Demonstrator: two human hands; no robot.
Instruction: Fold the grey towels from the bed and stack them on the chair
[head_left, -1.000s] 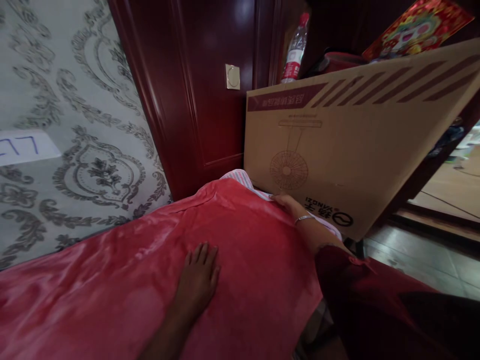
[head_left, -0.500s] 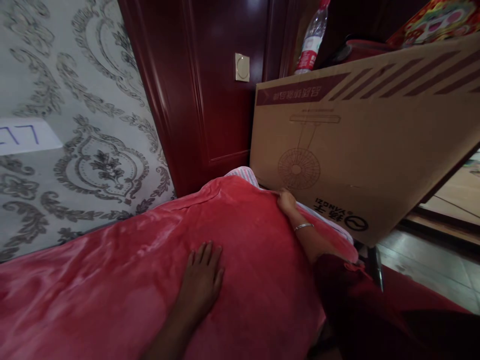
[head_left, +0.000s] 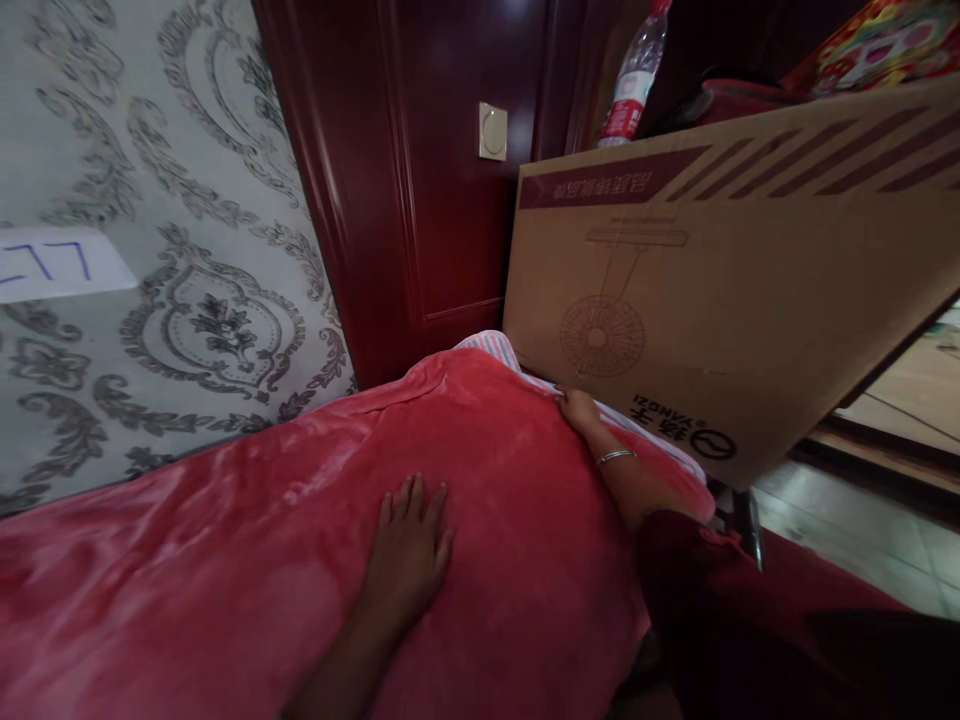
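A plush red blanket [head_left: 495,480] spreads across the lower part of the view, with folds and creases toward the left. My left hand [head_left: 409,550] lies flat on top of it, fingers stretched out and slightly spread. At the blanket's far right edge is my right hand [head_left: 579,410], its fingers closed over the border of the cloth; the fingertips are partly hidden. A silver bracelet [head_left: 617,455] circles the right wrist. Striped pale cloth [head_left: 491,346] shows from under the blanket at the far corner and along the right edge.
A large cardboard box [head_left: 720,270] stands close beyond the blanket's right edge, with a plastic bottle [head_left: 634,85] on or behind its top. Patterned wallpaper [head_left: 217,330] rises at left, beside a dark red wooden panel [head_left: 450,240]. Floor tiles [head_left: 847,530] show at right.
The whole view has shifted slightly, so the surroundings sit a little further right. Both hands keep almost the same places on the blanket.
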